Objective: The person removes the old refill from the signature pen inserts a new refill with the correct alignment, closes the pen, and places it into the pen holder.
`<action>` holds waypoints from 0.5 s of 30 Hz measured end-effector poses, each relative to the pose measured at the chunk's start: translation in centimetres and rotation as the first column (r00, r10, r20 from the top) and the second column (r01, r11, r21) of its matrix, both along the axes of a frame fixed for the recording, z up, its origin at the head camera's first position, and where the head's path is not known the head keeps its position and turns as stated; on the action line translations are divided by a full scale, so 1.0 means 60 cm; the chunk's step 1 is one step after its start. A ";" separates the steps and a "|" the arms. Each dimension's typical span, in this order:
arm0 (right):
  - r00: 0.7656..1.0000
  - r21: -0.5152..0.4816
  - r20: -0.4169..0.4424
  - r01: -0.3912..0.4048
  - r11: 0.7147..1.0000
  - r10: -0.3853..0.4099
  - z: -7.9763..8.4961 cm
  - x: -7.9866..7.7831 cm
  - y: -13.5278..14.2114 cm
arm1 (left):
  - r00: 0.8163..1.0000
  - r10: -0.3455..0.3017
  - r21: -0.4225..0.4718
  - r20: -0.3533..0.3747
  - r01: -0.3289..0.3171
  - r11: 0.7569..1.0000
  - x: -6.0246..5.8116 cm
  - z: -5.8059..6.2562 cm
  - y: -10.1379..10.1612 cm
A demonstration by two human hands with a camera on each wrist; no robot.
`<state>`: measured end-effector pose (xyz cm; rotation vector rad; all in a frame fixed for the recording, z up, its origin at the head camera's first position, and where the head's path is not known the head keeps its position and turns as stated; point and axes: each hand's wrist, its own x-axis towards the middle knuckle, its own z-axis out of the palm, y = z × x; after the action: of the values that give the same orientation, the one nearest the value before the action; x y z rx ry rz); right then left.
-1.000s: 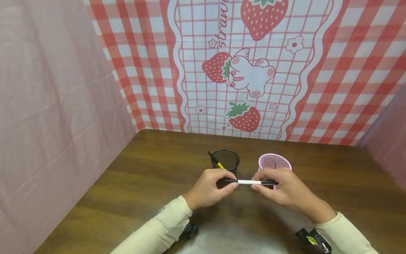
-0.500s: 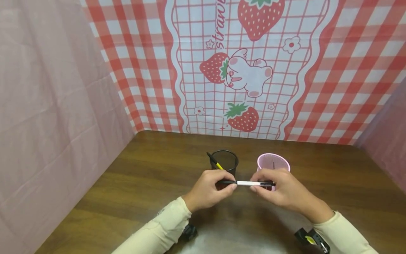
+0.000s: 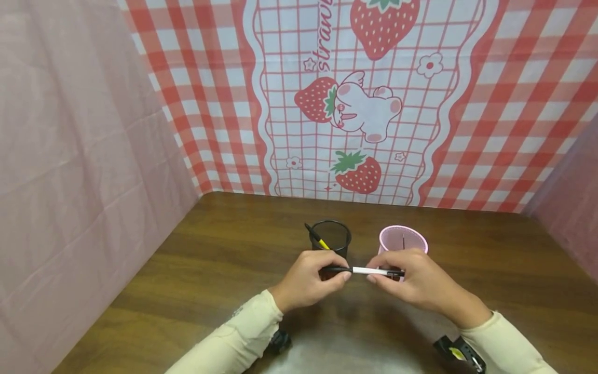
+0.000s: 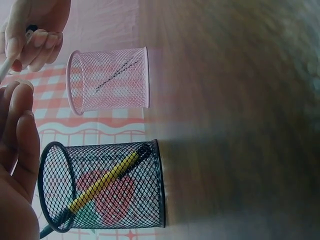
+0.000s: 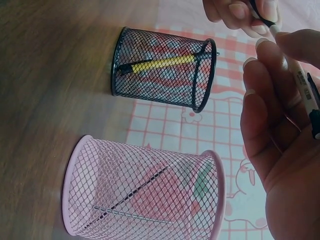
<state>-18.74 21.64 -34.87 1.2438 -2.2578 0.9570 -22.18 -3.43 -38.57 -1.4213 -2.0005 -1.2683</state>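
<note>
A pen with a white barrel and black ends is held level between the two hands, above the table. My left hand pinches its black left end between thumb and fingers. Near the clip end, my right hand grips the barrel, its fingertips covering part of it; the dark clip shows in the right wrist view. Just beyond the left hand stands a black mesh cup with a yellow-and-black pen leaning inside. Beyond the right hand is a pink mesh cup containing a thin dark stick.
A brown wood-grain table lies under everything. Behind it hangs a red-and-white checked cloth with strawberries. Pale pink cloth hangs at the left, and more pink cloth at the right.
Both hands keep their hold on the pen. Its white barrel has shifted very slightly to the right, with a little more black showing by the left fingertips. The cups have stayed put.
</note>
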 end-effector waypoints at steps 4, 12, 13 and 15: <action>1.000 0.004 0.006 0.001 1.000 -0.001 0.001 0.000 -0.001 | 1.000 0.003 -0.001 -0.018 -0.003 1.000 -0.001 -0.001 -0.001; 1.000 0.025 0.012 0.023 0.999 -0.023 0.004 0.000 0.001 | 0.999 0.020 0.000 -0.034 -0.020 1.000 -0.004 0.003 -0.003; 1.000 0.027 0.006 0.028 0.999 -0.028 0.004 0.000 0.001 | 0.999 0.024 0.001 -0.035 -0.024 1.000 -0.005 0.002 -0.003; 0.999 0.029 -0.008 0.031 0.999 -0.031 0.005 -0.001 0.002 | 0.999 0.030 0.001 -0.037 -0.030 1.000 -0.006 0.003 -0.005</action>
<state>-18.79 21.74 -34.55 1.2186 -2.2862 0.9106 -22.54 -3.72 -38.38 -1.3994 -1.9893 -1.2206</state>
